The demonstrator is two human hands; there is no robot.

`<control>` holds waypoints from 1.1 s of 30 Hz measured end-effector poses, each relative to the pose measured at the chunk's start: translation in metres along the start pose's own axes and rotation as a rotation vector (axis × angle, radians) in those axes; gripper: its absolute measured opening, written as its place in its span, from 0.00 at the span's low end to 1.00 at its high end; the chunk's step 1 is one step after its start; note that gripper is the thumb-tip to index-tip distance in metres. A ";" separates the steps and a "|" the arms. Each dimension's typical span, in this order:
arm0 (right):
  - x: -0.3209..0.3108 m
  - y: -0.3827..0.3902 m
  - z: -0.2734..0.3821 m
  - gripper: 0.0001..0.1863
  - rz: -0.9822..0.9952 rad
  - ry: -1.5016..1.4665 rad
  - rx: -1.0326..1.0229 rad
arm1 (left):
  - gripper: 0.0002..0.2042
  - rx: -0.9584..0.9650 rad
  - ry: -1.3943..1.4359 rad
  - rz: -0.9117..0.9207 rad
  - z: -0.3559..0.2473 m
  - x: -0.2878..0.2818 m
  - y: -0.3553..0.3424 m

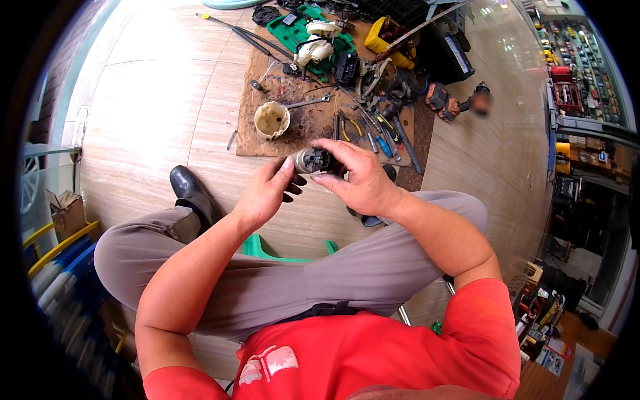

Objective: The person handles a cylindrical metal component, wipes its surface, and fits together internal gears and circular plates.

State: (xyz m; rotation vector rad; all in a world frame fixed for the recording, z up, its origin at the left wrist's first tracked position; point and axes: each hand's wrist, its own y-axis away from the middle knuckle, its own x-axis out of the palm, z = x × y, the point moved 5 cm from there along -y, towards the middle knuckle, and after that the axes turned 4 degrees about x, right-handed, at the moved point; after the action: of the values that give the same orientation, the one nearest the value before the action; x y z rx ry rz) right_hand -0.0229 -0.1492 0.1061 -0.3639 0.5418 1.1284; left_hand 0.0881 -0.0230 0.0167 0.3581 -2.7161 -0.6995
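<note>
Between my two hands is a small cylindrical part with a grey metal side and a black, notched end. It looks like a small motor, though its kind is not certain. My left hand grips the metal side with the thumb on top and blackened fingers curled beneath. From the other side, my right hand closes on the black end between thumb and fingers. The part is held over my lap, just before the near edge of a stained cardboard sheet. My fingers hide some of it.
Near the sheet's left edge stands a cream tub, with a ratchet wrench behind it. Pliers, screwdrivers and a hammer lie right. Farther back are a green case, a yellow container and an orange-black power tool.
</note>
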 end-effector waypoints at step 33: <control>-0.002 -0.001 0.004 0.23 0.020 0.010 -0.014 | 0.25 -0.078 0.128 0.142 0.012 0.009 0.003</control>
State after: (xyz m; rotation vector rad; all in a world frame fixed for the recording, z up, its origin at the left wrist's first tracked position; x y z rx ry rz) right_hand -0.0215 -0.1491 0.1111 -0.3774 0.5472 1.1506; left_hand 0.0751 -0.0188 0.0104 0.1824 -2.5559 -0.7148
